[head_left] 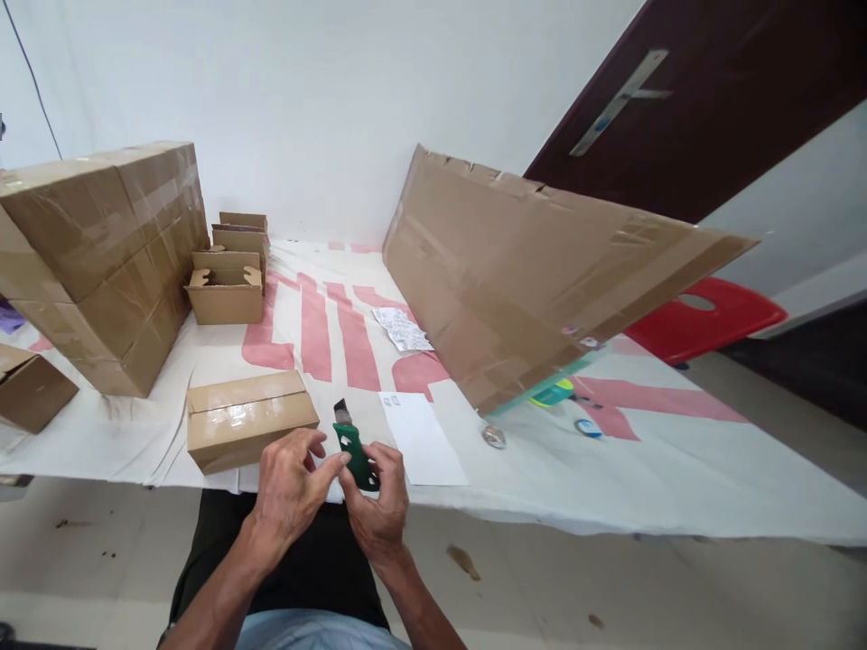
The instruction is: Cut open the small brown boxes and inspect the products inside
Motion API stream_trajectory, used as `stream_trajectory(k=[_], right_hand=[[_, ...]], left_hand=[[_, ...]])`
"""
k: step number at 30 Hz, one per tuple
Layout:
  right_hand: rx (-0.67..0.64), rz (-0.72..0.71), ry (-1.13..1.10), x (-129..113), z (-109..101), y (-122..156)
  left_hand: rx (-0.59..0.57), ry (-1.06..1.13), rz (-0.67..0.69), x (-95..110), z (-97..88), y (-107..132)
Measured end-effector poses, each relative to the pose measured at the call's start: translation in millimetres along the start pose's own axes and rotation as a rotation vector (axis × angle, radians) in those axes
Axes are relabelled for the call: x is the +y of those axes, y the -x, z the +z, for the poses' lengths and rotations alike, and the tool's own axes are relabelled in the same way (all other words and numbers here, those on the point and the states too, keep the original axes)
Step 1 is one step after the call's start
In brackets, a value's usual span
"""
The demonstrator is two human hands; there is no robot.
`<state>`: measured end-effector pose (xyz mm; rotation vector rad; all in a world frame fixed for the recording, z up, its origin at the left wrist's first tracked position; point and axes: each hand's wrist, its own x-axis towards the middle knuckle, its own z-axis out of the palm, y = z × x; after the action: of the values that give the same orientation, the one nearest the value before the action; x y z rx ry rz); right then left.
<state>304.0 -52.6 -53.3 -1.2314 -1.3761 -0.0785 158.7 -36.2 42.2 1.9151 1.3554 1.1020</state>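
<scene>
My right hand [379,506] is closed round the lower end of a green utility knife [353,449], which points up and away with its dark tip over the table edge. My left hand [293,483] is beside it, thumb and fingertips touching the knife's green body near the middle. Both hands hover at the near edge of the table. A small taped cardboard box [249,418] lies just left of my left hand. A white paper sheet [421,438] lies just right of the knife.
A white cloth with red markings [325,334] covers the table. A large taped carton [108,257] stands at left, small open boxes [227,289] behind it. A big flattened cardboard sheet [535,280] leans at right. Tape rolls [552,394], a crumpled paper [403,329] and a red stool [704,316] are nearby.
</scene>
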Motion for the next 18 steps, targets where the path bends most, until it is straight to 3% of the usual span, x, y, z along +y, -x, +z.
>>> stream_trajectory(k=[6,18], right_hand=[[0.036,-0.112,0.043,-4.7,-7.6,0.4],[0.035,-0.145,0.064,-9.0,-3.5,1.4]], left_hand=[[-0.043,0.010,-0.020,6.4,9.3,-4.1],[-0.012,-0.040,-0.073,9.0,6.3,1.9]])
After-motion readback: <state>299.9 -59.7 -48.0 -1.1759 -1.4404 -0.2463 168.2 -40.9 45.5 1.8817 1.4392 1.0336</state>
